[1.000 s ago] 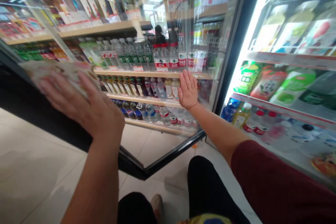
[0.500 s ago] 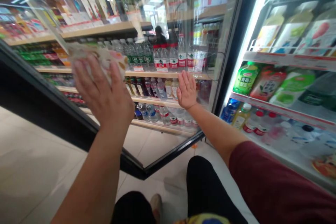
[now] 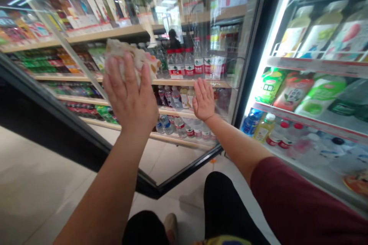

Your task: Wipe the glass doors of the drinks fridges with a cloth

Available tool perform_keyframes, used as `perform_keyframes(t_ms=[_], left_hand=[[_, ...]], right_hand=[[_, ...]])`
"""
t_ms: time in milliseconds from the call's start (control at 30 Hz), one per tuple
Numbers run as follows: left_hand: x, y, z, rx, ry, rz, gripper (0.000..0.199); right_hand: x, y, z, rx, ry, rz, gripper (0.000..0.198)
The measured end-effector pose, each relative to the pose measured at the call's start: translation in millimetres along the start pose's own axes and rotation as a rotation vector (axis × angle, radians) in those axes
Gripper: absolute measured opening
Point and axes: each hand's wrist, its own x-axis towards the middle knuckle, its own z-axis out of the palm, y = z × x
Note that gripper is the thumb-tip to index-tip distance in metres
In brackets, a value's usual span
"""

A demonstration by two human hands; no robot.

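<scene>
Cloth (image 3: 137, 54), cream with pink-and-brown print: against clear black-framed glass door (image 3: 189, 169), long axis slanting down rightward | bare left hand (image 3: 133, 101): nearer, flat over cloth's lower part, fingers unclenched | bare right hand (image 3: 204, 101): apart, rightward, flat on glass, grasping nothing

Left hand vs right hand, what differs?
The left hand presses a patterned cloth; the right hand is bare against the glass. The left hand looks larger in the picture, the right hand smaller. Shared: both are flat, fingers extended, backs toward the camera.
</scene>
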Motion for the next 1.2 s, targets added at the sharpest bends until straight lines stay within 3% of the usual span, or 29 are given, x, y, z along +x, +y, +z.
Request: perform_keyframes(t_ms=[233, 300, 433, 533, 667, 767, 933, 1000, 1067, 1200], left_hand=[[-39.2, 19.2, 11.1, -0.077, -0.11, 0.09, 0.052], [-19.2, 12.5, 4.7, -0.073, -0.113, 0.083, 0.052], [53.1, -12.3, -10.8, 0.033, -0.066, -0.007, 0.062], [70.9, -9.5, -6.3, 0.085, -0.038, -0.042, 0.062], [31.1, 26.3, 14.3, -0.075, -0.186, 0.099, 0.053], [16.0, 38.9, 14.1, -0.211, -0.321, 0.17, 0.05], [51.9, 16.4, -13.5, 0.014, -0.194, 0.034, 0.054], [51.9, 13.3, -14.2, 0.051, -0.12, -0.017, 0.056], [33.3, 17.6, -6.2, 0.0, -0.121, 0.011, 0.054], [-21.5, 19.7, 5.8, -0.124, -0.262, 0.215, 0.05]], right_hand=[[0.3, -0.4, -1.9, -0.05, 0.071, -0.034, 0.068], [0.1, 0.2, -1.9, -0.033, 0.052, -0.027, 0.069], [-0.9, 0.5, -2.5, -0.021, 0.01, -0.006, 0.069], [-1.6, 0.5, -3.0, -0.019, 0.001, -0.011, 0.069], [-1.5, 0.8, -3.7, -0.041, 0.008, -0.024, 0.069], [-1.0, 0.4, -4.8, -0.026, -0.024, 0.001, 0.071], [-0.8, 0.1, -5.9, 0.016, -0.038, 0.002, 0.07], [-1.0, 0.4, -6.1, 0.016, -0.021, -0.007, 0.069], [-1.1, 0.6, -6.5, 0.013, -0.02, -0.01, 0.069], [-0.9, 0.0, -8.2, -0.002, -0.035, -0.004, 0.068]])
